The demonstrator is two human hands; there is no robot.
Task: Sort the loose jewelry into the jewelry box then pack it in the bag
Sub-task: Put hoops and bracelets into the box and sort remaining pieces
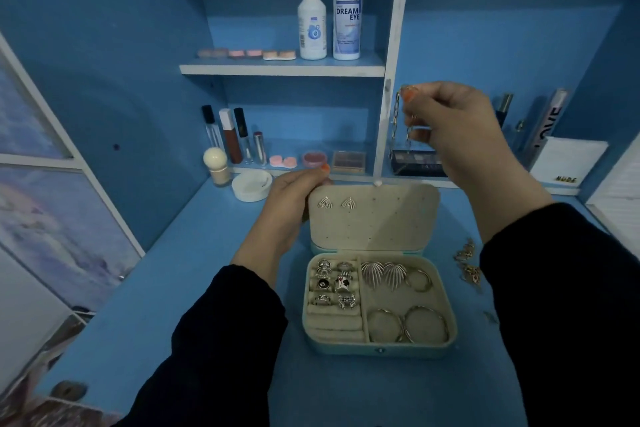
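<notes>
An open teal jewelry box (379, 349) with cream lining sits on the blue desk. Its ring rolls hold several rings (334, 284); fan earrings and hoops (407, 324) lie in the right compartments. Two stud earrings (336, 203) are pinned in the raised lid (388, 218). My left hand (294, 201) grips the lid's upper left corner. My right hand (453, 125) is raised above the box's right side and pinches a gold chain (398, 118) that hangs down from the fingertips.
Loose gold jewelry (469, 265) lies on the desk right of the box. Cosmetics (235, 139), a white jar (251, 185) and palettes line the back. Two bottles (330, 14) stand on the upper shelf (282, 69). A white divider post (391, 80) rises behind the chain.
</notes>
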